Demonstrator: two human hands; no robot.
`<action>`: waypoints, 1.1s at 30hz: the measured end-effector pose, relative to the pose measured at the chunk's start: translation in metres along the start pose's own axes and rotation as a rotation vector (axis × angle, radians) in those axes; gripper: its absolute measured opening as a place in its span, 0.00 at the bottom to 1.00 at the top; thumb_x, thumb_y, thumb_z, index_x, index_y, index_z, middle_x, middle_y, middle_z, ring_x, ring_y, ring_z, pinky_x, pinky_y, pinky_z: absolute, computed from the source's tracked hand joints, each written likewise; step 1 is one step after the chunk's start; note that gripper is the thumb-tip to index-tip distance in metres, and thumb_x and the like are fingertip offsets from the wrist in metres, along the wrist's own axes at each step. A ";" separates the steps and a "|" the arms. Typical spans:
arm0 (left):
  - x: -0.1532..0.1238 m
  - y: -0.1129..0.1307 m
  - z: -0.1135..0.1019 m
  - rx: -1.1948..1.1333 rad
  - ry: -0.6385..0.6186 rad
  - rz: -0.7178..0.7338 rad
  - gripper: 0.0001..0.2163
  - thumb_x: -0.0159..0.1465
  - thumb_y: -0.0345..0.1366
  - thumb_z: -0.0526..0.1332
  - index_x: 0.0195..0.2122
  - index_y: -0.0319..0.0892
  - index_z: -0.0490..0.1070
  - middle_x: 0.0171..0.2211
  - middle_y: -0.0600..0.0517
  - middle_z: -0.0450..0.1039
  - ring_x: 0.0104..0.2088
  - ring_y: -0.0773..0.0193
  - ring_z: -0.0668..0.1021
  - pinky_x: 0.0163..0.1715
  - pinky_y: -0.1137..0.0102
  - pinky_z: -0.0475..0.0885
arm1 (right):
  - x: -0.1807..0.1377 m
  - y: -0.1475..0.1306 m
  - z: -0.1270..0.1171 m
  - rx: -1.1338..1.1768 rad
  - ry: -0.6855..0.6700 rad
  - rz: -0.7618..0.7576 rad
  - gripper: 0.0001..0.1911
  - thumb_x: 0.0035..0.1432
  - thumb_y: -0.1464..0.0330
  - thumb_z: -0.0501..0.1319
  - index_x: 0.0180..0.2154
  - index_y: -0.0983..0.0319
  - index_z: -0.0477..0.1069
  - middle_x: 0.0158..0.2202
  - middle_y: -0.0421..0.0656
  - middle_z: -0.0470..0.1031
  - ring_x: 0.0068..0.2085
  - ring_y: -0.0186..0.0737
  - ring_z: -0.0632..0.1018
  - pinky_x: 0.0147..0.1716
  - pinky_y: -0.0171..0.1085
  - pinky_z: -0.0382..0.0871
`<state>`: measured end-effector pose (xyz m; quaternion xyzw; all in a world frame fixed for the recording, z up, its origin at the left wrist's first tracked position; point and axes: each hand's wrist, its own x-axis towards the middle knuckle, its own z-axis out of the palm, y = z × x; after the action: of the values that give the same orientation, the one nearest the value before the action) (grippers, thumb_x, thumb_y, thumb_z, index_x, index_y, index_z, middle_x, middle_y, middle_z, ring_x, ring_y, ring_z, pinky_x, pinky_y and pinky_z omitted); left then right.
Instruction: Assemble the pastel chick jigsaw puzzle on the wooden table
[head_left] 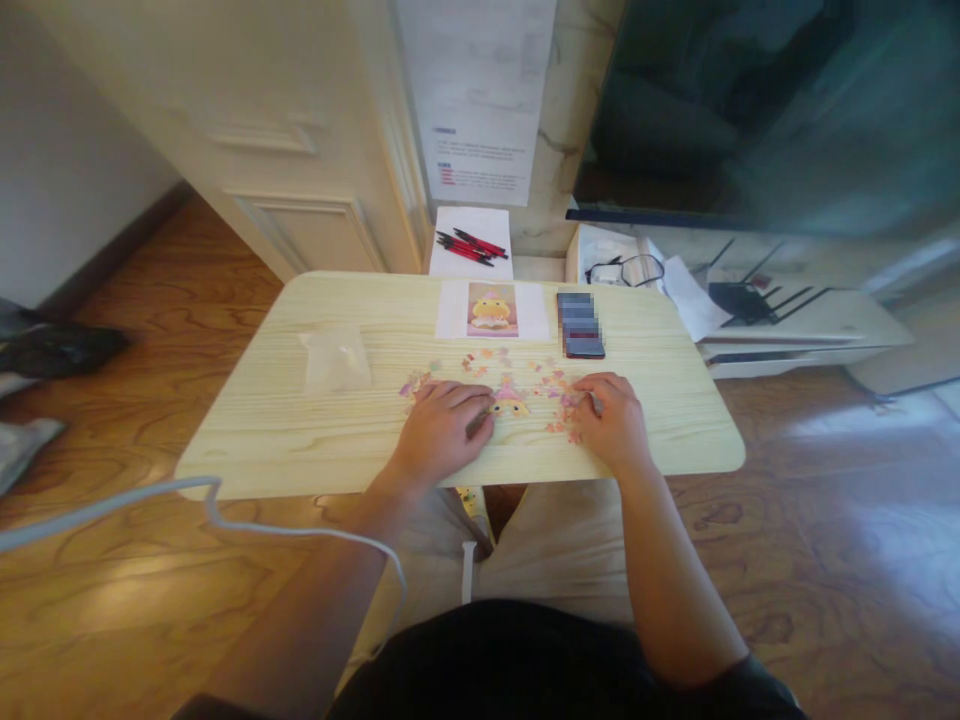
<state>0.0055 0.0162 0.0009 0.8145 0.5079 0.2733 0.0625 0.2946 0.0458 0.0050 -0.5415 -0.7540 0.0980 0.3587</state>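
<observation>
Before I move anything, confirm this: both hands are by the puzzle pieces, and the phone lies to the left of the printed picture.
Not quite: the head view shows the phone to the right of the printed picture. The left hand and right hand are by the puzzle pieces.

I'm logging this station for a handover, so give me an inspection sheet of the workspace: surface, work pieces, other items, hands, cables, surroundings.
Surface: pale wood-grain table with rounded corners.
Work pieces: small joined puzzle section between the hands; loose pieces scattered around it.
Other items: printed picture and phone toward the far edge; translucent bag on the left.
Hands: left hand beside the joined section; right hand at loose pieces; any grip unclear.
Cables: pale cable passes over the left forearm.
Surroundings: red-and-black pens beyond the table, dark screen, wooden floor.
</observation>
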 end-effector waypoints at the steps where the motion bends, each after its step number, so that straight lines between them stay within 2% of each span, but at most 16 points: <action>1: 0.000 0.000 0.000 -0.005 0.012 0.003 0.11 0.70 0.39 0.61 0.49 0.49 0.81 0.52 0.51 0.82 0.51 0.53 0.80 0.57 0.53 0.70 | -0.002 0.003 -0.001 0.001 0.027 0.017 0.14 0.62 0.76 0.57 0.42 0.58 0.79 0.44 0.47 0.79 0.49 0.49 0.77 0.54 0.49 0.71; 4: -0.001 0.000 -0.001 -0.008 0.029 0.015 0.09 0.70 0.39 0.61 0.45 0.49 0.81 0.48 0.51 0.83 0.49 0.55 0.80 0.56 0.54 0.70 | -0.006 0.011 -0.001 -0.020 0.066 0.062 0.11 0.64 0.74 0.58 0.41 0.58 0.79 0.43 0.47 0.79 0.48 0.50 0.77 0.53 0.49 0.71; 9: -0.001 0.000 -0.002 0.028 0.029 0.037 0.08 0.71 0.40 0.61 0.40 0.48 0.80 0.42 0.51 0.83 0.45 0.56 0.80 0.52 0.55 0.70 | -0.005 0.009 0.003 -0.025 0.009 0.057 0.09 0.66 0.72 0.60 0.41 0.58 0.79 0.44 0.48 0.79 0.49 0.50 0.76 0.54 0.49 0.71; 15: -0.006 -0.002 -0.003 0.018 0.065 0.142 0.10 0.70 0.37 0.61 0.32 0.46 0.78 0.36 0.52 0.82 0.38 0.60 0.80 0.45 0.59 0.71 | 0.000 0.001 0.011 0.017 -0.001 0.043 0.08 0.66 0.71 0.60 0.42 0.58 0.79 0.43 0.48 0.78 0.48 0.50 0.77 0.52 0.49 0.72; 19: -0.009 -0.002 -0.004 0.026 0.033 0.237 0.10 0.69 0.37 0.61 0.30 0.45 0.77 0.33 0.51 0.81 0.35 0.62 0.79 0.40 0.62 0.71 | -0.002 -0.002 0.015 0.035 0.033 0.015 0.07 0.66 0.70 0.61 0.41 0.58 0.78 0.42 0.47 0.79 0.48 0.50 0.77 0.51 0.50 0.72; 23: -0.010 0.002 -0.007 0.062 0.013 0.334 0.10 0.70 0.37 0.61 0.32 0.44 0.77 0.34 0.51 0.81 0.37 0.62 0.80 0.40 0.63 0.71 | -0.006 -0.011 0.016 0.054 0.029 -0.031 0.07 0.66 0.71 0.61 0.42 0.57 0.79 0.43 0.46 0.79 0.48 0.50 0.77 0.52 0.50 0.72; 27: -0.012 0.009 -0.008 0.076 -0.018 0.387 0.08 0.71 0.37 0.60 0.37 0.44 0.78 0.41 0.50 0.83 0.41 0.60 0.80 0.44 0.62 0.71 | -0.009 -0.019 0.018 0.093 0.003 -0.065 0.09 0.67 0.71 0.61 0.44 0.57 0.79 0.45 0.47 0.80 0.51 0.50 0.77 0.53 0.51 0.74; 30: -0.015 0.014 -0.010 0.026 -0.044 0.362 0.08 0.71 0.38 0.60 0.40 0.45 0.78 0.45 0.50 0.83 0.45 0.59 0.81 0.46 0.61 0.72 | -0.009 -0.024 0.019 0.126 -0.032 -0.101 0.11 0.66 0.72 0.62 0.46 0.57 0.79 0.47 0.47 0.80 0.52 0.50 0.77 0.55 0.52 0.74; 33: -0.021 0.010 -0.016 -0.084 -0.015 0.275 0.06 0.71 0.37 0.61 0.42 0.46 0.78 0.46 0.50 0.83 0.46 0.60 0.82 0.49 0.61 0.73 | -0.009 -0.027 0.018 0.153 -0.054 -0.134 0.12 0.65 0.72 0.62 0.47 0.56 0.80 0.48 0.47 0.80 0.53 0.50 0.78 0.57 0.53 0.74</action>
<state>-0.0020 -0.0097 0.0101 0.8752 0.3790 0.2943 0.0622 0.2644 0.0321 0.0025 -0.4580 -0.7883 0.1459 0.3842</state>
